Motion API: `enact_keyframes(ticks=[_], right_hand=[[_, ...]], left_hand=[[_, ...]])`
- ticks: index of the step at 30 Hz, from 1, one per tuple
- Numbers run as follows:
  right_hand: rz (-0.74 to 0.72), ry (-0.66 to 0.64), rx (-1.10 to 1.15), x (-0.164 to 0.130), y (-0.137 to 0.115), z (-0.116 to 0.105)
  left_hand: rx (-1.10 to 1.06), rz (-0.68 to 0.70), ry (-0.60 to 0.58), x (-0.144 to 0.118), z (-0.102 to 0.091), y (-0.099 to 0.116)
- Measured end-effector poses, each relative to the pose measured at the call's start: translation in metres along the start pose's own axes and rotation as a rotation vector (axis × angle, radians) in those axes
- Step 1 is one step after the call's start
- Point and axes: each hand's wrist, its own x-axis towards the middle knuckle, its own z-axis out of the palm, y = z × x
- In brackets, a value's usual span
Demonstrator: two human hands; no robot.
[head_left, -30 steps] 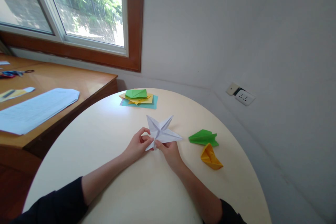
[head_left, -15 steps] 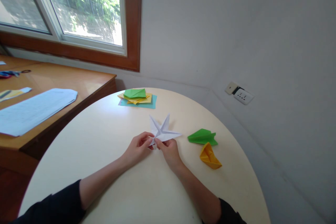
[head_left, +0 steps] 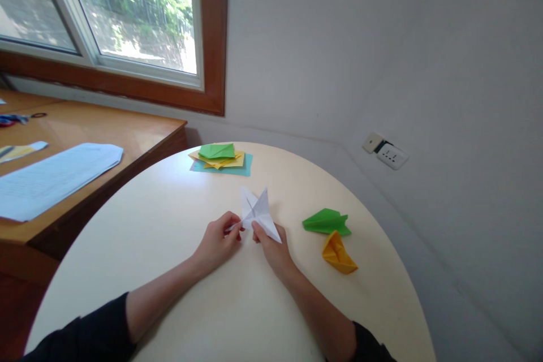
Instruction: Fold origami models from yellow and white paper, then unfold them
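A white folded paper [head_left: 258, 209] with several pointed flaps is held between my two hands over the table. My left hand [head_left: 223, 237] pinches its left point between thumb and fingers. My right hand [head_left: 272, 243] grips the lower right part, its thumb on top near the centre and its fingers underneath. Two points of the paper stick up and away from me, and one slants down over my right hand. The undersides and the far fingertips are hidden.
Right of my hands lie a green paper plane [head_left: 326, 222] and an orange paper boat [head_left: 338, 253]. At the far edge of the round table [head_left: 169, 305] rests a stack of coloured papers [head_left: 218, 157]. A wooden desk [head_left: 139, 124] with white sheets [head_left: 63, 178] stands left.
The white paper has turned clockwise, its right point swinging down towards me over my right hand. My left hand has shifted slightly left along with its point.
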Motion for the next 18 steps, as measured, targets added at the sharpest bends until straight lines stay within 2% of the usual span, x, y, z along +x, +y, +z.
enact_keyframes(ticks=[9, 12, 18], right_hand=[[-0.157, 0.221, 0.073, 0.0051, 0.0079, -0.0027], [-0.208, 0.180, 0.027, 0.0024, 0.0081, -0.0029], [-0.416, 0.120, -0.256, 0.0008, 0.0060, -0.0085]], left_hand=[[0.010, -0.008, 0.075, 0.0014, -0.0010, 0.0004], [0.028, -0.001, 0.076, 0.0010, -0.0017, 0.0003], [0.061, -0.002, 0.076, 0.0001, -0.0018, 0.0041]])
